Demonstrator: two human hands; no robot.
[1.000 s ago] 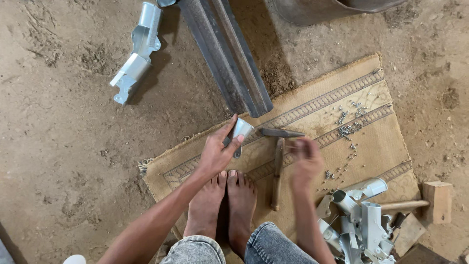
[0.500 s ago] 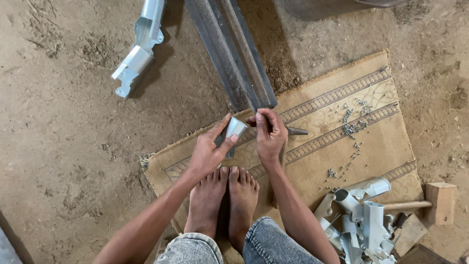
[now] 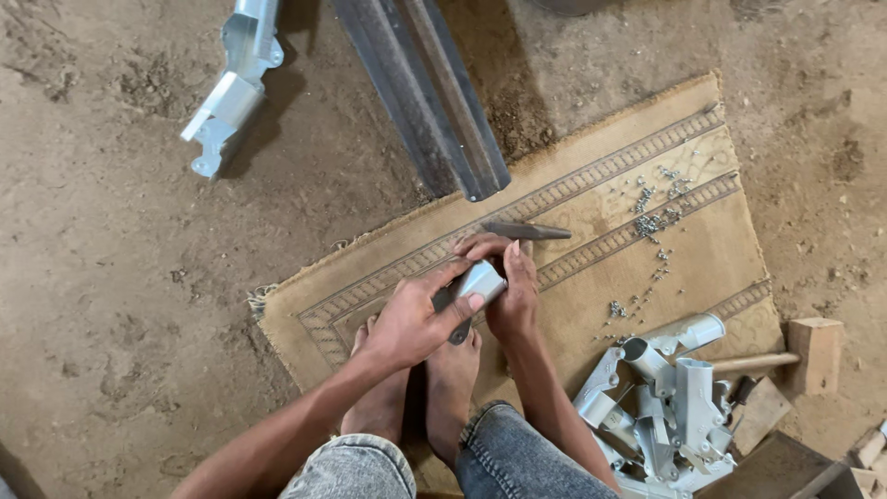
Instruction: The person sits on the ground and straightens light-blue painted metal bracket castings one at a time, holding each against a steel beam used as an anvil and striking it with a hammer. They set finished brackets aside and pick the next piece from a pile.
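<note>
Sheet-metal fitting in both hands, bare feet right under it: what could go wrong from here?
1. Both bare hands, left hand and right hand, grip the small sheet-metal fitting; its edges could cut fingers.
2. The bare feet sit just below; a slip or drop could hit toes.
3. Loose metal bits scattered on the mat could pierce skin.

You have one tan mat (image 3: 647, 277), one long steel bar (image 3: 425, 92), one dark chisel (image 3: 527, 231), one wooden block (image 3: 817, 354), one bent sheet-metal piece (image 3: 231, 88) apart, and a heap of fittings (image 3: 661, 407) too tangled to count.
</note>
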